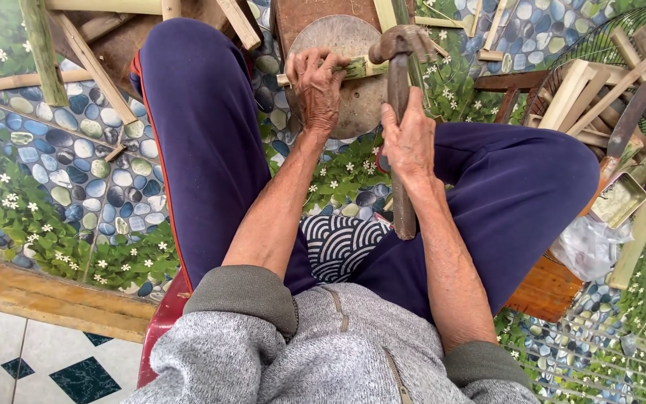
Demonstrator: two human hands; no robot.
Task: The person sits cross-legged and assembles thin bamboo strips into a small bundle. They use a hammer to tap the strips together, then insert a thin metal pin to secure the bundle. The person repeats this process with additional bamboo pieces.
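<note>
Nearest the camera is a grey fleece top [338,352] with green cuffs, and under the person a red stool [160,329] edge shows, with a wave-patterned cushion [336,243] between the thighs. The legs in navy trousers [203,135] spread to either side of a round wooden block [353,90], which sits on a floor mat [61,172] printed with pebbles and white flowers. The right hand [410,142] is wrapped tight around the wooden handle of a hammer [398,105], fingers closed on it just nearer than the block; the handle's free end points back toward the lap, and the rusty head hangs over the block's right edge. The left hand [315,86] lies on the block's near left part, its fingers curled firmly about a green bamboo piece [353,69] that lies across the block's top, its right end directly under the hammer head. Right of the block, a wire basket [600,45] holds cut bamboo sticks [592,90], with a small metal tin [618,198] and a crumpled plastic bag [585,243] nearer than it. Left of the block and beyond it, more bamboo strips [76,60] lie scattered on the mat. Nearer, at the lower left, a wooden board [46,299] borders white floor tiles [31,366].
</note>
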